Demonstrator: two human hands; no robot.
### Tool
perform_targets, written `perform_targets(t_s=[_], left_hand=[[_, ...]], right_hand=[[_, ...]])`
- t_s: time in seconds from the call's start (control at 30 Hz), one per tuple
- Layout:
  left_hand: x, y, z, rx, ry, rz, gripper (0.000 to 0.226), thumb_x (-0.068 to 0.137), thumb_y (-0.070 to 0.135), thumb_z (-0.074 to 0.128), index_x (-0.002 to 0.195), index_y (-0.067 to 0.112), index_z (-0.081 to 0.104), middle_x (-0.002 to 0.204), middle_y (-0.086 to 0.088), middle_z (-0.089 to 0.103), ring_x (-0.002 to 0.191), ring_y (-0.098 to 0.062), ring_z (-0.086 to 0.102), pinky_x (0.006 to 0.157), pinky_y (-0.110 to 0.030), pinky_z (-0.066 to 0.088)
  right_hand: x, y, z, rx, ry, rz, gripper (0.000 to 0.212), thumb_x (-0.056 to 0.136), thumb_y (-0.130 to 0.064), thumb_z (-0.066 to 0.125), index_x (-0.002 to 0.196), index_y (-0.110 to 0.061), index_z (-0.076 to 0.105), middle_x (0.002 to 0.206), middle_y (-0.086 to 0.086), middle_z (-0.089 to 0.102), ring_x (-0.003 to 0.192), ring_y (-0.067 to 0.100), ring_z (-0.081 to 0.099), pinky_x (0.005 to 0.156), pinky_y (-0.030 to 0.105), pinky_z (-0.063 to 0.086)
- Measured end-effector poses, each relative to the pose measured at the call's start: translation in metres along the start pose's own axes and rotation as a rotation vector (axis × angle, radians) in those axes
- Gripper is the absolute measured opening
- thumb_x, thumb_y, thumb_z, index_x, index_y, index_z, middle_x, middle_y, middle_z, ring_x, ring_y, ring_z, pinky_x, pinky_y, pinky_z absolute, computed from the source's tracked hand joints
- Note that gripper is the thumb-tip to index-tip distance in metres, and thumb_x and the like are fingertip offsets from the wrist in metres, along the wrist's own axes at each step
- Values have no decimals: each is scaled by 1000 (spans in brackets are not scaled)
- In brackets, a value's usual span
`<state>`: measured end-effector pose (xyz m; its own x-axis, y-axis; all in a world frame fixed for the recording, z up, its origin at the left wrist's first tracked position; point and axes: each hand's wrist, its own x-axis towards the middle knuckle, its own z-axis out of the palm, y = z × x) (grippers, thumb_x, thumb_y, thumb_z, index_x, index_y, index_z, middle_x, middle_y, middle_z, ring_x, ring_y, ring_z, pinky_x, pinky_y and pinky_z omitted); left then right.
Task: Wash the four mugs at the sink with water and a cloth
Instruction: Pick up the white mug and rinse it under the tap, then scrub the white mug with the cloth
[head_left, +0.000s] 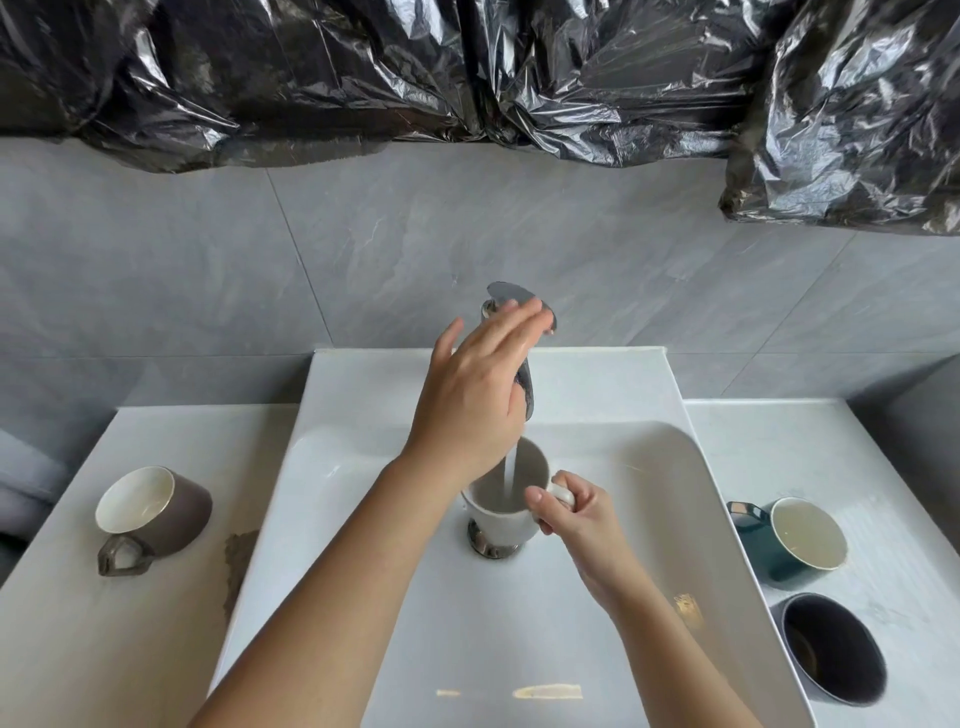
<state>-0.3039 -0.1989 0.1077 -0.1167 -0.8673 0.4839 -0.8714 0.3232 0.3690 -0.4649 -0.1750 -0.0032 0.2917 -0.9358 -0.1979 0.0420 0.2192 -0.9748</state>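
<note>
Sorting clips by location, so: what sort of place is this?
Likely a washroom or small kitchenette: a white basin sink, a running tap filling a white mug, and grey wall tiles behind.

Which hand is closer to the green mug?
The right hand. It holds the white mug by its handle in the sink, left of the green mug. The left hand rests on the tap, farther back and farther left.

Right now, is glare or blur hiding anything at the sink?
Head view: sharp overall; the wide lens bows the sink edges; glare streaks the black plastic above, small glints mark the sink's front rim; the white mug under the water reads clearly.
</note>
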Motion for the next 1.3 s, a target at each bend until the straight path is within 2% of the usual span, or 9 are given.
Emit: perform_targets(t_s=[0.2, 0.37, 0.53, 0.7, 0.83, 0.93, 1.07, 1.17, 1.3], left_hand=[[-53, -13, 10, -357, 74, -152, 60, 83, 4, 39, 140, 18, 46, 149, 7, 42, 137, -3, 36, 114, -23, 27], [-119, -13, 25, -871, -157, -739, 62, 68, 64, 54, 125, 43, 42, 127, 14, 56, 108, -2, 59, 85, -17, 46], [-121, -11, 20, -885, -373, -1024, 72, 65, 67, 59, 129, 37, 47, 120, 8, 63, 103, -10, 64, 88, -36, 55], [-122, -25, 12, -1158, -641, -1545, 62, 85, 60, 58, 122, 10, 56, 105, -20, 71, 86, -35, 70, 70, -45, 57], [-136, -30, 10, -1408, -696, -1656, 66, 88, 61, 50, 127, 8, 57, 106, -25, 68, 91, -44, 65, 67, -43, 58], [-147, -31, 12, -1479, -674, -1681, 66, 90, 60, 49, 128, 7, 57, 111, -26, 66, 92, -46, 65, 67, -44, 58], [-153, -35, 12, -1465, -588, -1479, 54, 91, 55, 52, 123, 12, 60, 116, -19, 68, 99, -35, 67, 77, -44, 56], [-156, -37, 1, -1060, -462, -1057, 33, 91, 44, 59, 114, 21, 64, 117, -4, 69, 105, -16, 66, 90, -35, 52], [-166, -63, -36, -478, 95, -781, 10, 89, 17, 67, 97, 22, 68, 95, 15, 69, 84, 3, 62, 75, -12, 47]], right_hand=[[-16, 1, 4, 208, 14, 161, 50, 75, -40, 78, 65, -14, 37, 57, -2, 33, 55, 14, 30, 55, 21, 33], [-29, -7, 18, 583, 35, 449, 27, 99, -31, 55, 99, -5, 61, 67, 1, 28, 56, 10, 31, 45, 19, 38], [-38, -9, 24, 865, 106, 753, 26, 94, -25, 63, 74, -9, 63, 57, -4, 32, 44, 8, 37, 39, 18, 46], [-47, -11, 17, 1252, 13, 947, 34, 93, -19, 51, 81, 10, 62, 70, 7, 50, 58, 21, 55, 45, 34, 58], [-49, -11, 14, 1332, -53, 939, 43, 97, -22, 44, 103, 16, 61, 92, 13, 56, 71, 35, 65, 52, 41, 61], [-50, -7, 18, 1314, -70, 921, 42, 99, -24, 42, 113, 13, 57, 93, 14, 58, 71, 37, 66, 52, 42, 61], [-57, -14, 31, 1023, 5, 873, 29, 90, -20, 60, 78, 6, 64, 64, 8, 56, 55, 23, 61, 46, 29, 57], [-60, -8, 47, 622, 18, 683, 23, 86, -21, 72, 69, -11, 60, 57, -1, 40, 51, 10, 44, 44, 18, 45], [-59, 5, 59, 195, -6, 316, 55, 52, -33, 90, 72, -15, 42, 72, 6, 40, 64, 16, 46, 60, 26, 46]])
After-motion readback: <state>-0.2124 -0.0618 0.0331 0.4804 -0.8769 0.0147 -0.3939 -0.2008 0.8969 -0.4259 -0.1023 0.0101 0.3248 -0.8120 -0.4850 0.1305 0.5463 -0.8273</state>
